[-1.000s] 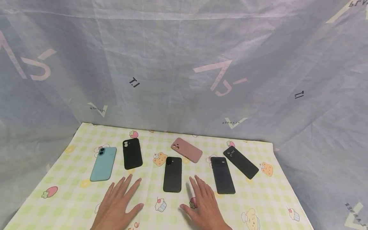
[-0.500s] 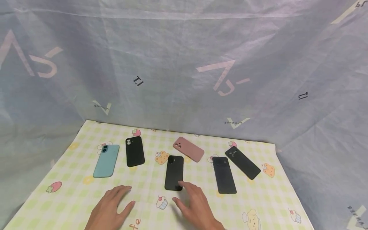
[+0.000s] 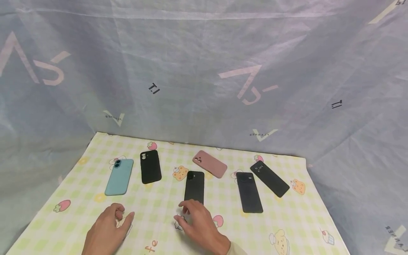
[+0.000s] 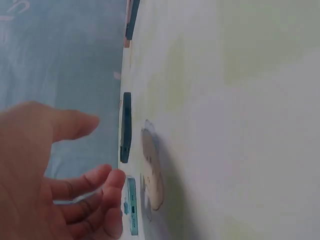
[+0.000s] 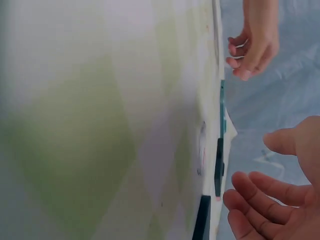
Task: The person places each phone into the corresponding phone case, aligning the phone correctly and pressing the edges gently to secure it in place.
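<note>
My left hand [image 3: 106, 228], fingers loosely bent, holds nothing and hovers nearest the teal phone [image 3: 119, 177]. My right hand [image 3: 200, 225] is also bare, its fingers relaxed just in front of a black phone [image 3: 194, 186] and hiding its lower end. A black phone case [image 3: 151, 167] with light camera cutouts lies beside the teal phone. Behind the middle phone is a pink phone case [image 3: 210, 164]. To the right are a dark phone [image 3: 249, 193] and a slanting black case [image 3: 269, 179]. In the left wrist view, the left fingers [image 4: 107, 200] are near the teal phone's edge.
A checked tablecloth [image 3: 73, 226] with cartoon prints covers the table. Grey-blue printed fabric [image 3: 191, 78] hangs behind and along both sides, close to the table's edges.
Both hands have drawn toward the left and their spread fingers have bent. The right hand has moved from beside the middle black phone to its near end. Phones and cases stay in place.
</note>
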A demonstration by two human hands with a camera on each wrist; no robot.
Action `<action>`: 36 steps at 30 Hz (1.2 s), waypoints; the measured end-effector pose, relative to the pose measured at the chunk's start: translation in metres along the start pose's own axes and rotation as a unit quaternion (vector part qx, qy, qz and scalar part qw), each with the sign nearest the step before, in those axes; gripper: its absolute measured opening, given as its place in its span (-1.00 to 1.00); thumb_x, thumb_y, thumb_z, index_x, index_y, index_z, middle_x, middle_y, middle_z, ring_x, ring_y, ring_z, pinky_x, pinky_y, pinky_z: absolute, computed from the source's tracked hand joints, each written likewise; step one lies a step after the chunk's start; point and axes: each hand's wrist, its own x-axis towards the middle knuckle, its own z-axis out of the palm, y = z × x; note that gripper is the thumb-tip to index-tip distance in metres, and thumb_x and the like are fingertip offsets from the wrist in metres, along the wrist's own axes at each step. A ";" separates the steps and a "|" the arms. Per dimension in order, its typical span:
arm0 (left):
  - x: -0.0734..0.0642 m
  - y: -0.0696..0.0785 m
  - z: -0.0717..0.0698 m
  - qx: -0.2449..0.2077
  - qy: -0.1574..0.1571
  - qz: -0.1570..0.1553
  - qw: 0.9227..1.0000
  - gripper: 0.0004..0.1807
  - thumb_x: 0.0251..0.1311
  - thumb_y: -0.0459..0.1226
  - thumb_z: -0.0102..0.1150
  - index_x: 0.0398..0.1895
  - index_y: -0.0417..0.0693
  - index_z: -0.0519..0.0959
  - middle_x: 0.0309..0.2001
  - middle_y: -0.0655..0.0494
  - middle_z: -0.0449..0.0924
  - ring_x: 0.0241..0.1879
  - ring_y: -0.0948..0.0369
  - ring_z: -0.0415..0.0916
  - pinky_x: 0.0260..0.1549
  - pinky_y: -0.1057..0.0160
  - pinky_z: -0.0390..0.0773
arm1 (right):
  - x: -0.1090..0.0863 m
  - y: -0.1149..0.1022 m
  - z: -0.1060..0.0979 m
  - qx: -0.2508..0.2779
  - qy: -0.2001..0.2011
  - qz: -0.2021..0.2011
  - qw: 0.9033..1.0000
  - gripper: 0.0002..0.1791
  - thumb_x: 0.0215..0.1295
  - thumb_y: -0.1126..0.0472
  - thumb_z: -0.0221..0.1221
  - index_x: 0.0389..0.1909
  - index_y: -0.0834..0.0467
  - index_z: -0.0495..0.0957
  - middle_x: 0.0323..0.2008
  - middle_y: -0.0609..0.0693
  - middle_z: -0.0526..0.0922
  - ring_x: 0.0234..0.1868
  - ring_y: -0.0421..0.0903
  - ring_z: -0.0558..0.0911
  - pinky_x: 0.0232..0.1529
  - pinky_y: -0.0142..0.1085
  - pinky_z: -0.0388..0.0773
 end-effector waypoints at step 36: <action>0.059 -0.042 -0.060 -0.003 0.020 -0.014 1.000 -0.25 0.55 0.31 -0.08 0.00 -0.28 0.53 -0.17 -0.14 0.68 -0.26 0.00 0.64 -0.46 0.13 0.47 | 0.093 -0.010 0.044 -0.022 -0.047 -0.006 0.999 -0.67 0.51 -0.01 0.35 0.03 0.17 0.74 -0.40 -0.13 0.63 -0.43 -0.38 0.44 -0.40 -0.53 0.40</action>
